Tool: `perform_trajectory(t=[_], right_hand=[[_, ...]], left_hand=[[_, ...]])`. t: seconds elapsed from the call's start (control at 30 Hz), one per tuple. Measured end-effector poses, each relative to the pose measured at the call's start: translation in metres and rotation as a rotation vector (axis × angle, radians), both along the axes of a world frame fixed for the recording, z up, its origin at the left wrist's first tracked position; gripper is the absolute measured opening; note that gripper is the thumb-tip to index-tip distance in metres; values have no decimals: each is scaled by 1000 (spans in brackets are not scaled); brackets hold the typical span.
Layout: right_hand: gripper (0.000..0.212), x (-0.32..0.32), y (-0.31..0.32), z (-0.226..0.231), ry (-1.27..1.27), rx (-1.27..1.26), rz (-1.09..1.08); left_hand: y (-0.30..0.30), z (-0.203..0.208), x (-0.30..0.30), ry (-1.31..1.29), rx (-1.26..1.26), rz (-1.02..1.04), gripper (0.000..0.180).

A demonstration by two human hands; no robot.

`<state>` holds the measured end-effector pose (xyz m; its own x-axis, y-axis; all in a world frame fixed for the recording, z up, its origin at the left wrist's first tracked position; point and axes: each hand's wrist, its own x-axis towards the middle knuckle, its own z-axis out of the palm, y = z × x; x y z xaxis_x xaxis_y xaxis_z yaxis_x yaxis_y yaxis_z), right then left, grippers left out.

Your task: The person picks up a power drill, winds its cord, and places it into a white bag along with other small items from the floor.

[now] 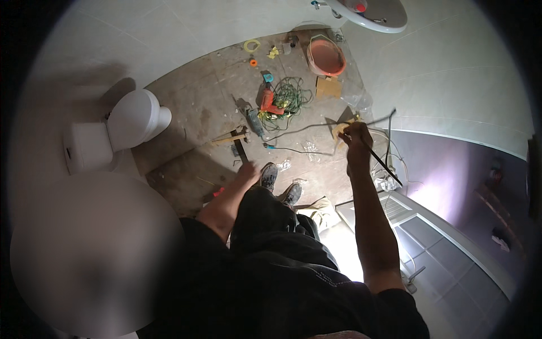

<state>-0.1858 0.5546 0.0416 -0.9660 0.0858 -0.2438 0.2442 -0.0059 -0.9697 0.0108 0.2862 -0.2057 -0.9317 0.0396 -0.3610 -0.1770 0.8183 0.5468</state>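
I am looking down at a bathroom floor (197, 107). My right hand (357, 135) is closing its grip around a thin black rod (379, 161). The rod is running from my fist down and to the right, so its long way is slanting. A dark cable (316, 127) is stretching left from that hand toward the orange drill (267, 101). My left hand (247, 171) is hanging low by my shoes (279, 183), and I cannot tell if its grip is open. The right hand is nearer the rod.
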Motion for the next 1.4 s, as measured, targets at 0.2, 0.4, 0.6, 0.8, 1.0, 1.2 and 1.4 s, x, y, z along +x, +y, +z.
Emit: perform_trajectory(t=[0.2, 0.4, 0.6, 0.8, 1.0, 1.2, 1.4], right_hand=[[9, -60, -43, -42, 349, 672, 133], [20, -139, -37, -112, 182, 377, 158], [62, -48, -48, -216, -794, 239, 195], [46, 70, 47, -276, -430, 778, 927], [55, 114, 174, -283, -459, 957, 1463], [44, 8, 116, -397, -552, 1006, 1219], [35, -203, -5, -595, -33, 950, 971]], left_hand=[[-137, -12, 208, -624, -181, 148, 27], [-138, -8, 234, -614, -214, 3, 21], [-18, 21, 159, -959, 295, 446, 75], [65, 68, 71, -1100, 165, 356, 93], [99, 85, -2, -967, 47, 473, 94], [117, -22, 35, -1000, -134, 487, 86], [100, -44, -7, -830, -66, 456, 73]])
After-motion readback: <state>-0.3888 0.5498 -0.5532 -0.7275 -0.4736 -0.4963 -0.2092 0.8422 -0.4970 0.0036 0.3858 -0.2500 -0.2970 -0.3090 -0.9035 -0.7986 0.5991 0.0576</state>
